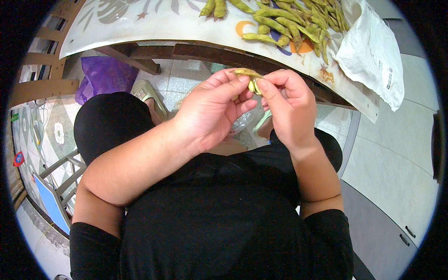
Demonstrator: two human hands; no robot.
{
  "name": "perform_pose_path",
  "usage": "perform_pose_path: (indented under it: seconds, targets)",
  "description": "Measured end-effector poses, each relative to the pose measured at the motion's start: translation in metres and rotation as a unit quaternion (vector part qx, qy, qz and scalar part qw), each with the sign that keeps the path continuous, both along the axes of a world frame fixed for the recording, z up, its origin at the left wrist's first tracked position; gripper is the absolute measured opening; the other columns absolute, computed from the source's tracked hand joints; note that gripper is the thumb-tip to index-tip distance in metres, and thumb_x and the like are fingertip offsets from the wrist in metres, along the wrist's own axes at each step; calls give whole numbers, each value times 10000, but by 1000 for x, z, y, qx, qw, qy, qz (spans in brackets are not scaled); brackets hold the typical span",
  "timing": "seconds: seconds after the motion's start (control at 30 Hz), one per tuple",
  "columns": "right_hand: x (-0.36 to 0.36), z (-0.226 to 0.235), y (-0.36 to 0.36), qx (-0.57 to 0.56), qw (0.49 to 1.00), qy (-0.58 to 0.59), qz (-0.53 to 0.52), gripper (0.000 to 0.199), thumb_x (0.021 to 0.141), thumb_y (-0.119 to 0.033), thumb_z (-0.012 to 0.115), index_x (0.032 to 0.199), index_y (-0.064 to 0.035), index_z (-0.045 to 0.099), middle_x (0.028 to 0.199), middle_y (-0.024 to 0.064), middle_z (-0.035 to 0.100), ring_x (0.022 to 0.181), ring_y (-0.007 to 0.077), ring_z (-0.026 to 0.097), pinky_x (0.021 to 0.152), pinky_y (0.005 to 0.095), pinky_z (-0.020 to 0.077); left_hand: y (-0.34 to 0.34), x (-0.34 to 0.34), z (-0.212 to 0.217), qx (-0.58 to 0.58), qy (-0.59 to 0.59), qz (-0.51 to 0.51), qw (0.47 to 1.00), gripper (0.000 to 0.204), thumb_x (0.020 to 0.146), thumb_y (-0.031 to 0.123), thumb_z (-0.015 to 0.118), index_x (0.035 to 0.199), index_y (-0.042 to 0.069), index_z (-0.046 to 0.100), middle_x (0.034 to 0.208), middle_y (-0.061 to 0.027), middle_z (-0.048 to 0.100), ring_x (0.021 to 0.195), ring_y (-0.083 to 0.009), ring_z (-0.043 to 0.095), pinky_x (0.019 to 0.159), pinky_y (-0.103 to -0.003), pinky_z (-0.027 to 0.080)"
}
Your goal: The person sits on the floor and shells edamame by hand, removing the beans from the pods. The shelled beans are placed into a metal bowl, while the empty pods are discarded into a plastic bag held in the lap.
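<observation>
Pod [247,73] is split, sitting right between the fingertips: left hand [211,108] pinches one end, right hand [290,103] pinches the other, green beans [252,87] showing in the gap. Loose pod pile [284,23] on the table [163,23] beyond. White sack [371,56] beside the pile, purple bag [105,77] on the floor. Clear plastic [242,122] below the hands, maybe a bag, mostly hidden, can't tell contents

floor [181,74]: pale, tiled | table [161,30]: wooden, patterned top | slatted wooden furniture [44,91]: left edge
</observation>
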State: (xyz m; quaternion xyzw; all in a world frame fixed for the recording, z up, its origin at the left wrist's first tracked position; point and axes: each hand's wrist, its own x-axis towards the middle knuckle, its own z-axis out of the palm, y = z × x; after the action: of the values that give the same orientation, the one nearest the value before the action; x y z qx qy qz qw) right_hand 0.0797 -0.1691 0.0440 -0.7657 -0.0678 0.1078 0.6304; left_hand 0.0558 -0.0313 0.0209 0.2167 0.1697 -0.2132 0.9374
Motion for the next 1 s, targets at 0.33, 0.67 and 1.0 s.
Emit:
perform_pose_path:
  seconds: [0.33, 0.67, 1.0]
  targets:
    - [2, -7, 3, -46, 993, -112, -11, 55, 753, -47, 574, 757, 6, 561, 697, 69, 578, 586, 92, 537, 546, 220, 442, 0, -4, 4, -6, 4, -13, 1000, 164, 838, 131, 466, 979, 47, 474, 922, -56, 546, 805, -151, 537, 735, -283, 451]
    - [-1, 0, 5, -144, 961, -237, -16, 73, 727, -37, 596, 782, -18, 552, 683, 81, 563, 577, 155, 566, 520, 248, 453, 1, -6, 2, -13, 9, -53, 998, 147, 836, 147, 481, 944, 52, 511, 891, -48, 564, 801, -152, 554, 686, -259, 461]
    - [0, -6, -2, -116, 957, -258, -72, 102, 706, -61, 618, 787, -34, 562, 698, 86, 571, 586, 186, 558, 549, 261, 446, 3, -4, 6, -40, 17, -34, 998, 164, 837, 141, 438, 926, 22, 506, 837, -87, 566, 781, -175, 561, 681, -282, 472]
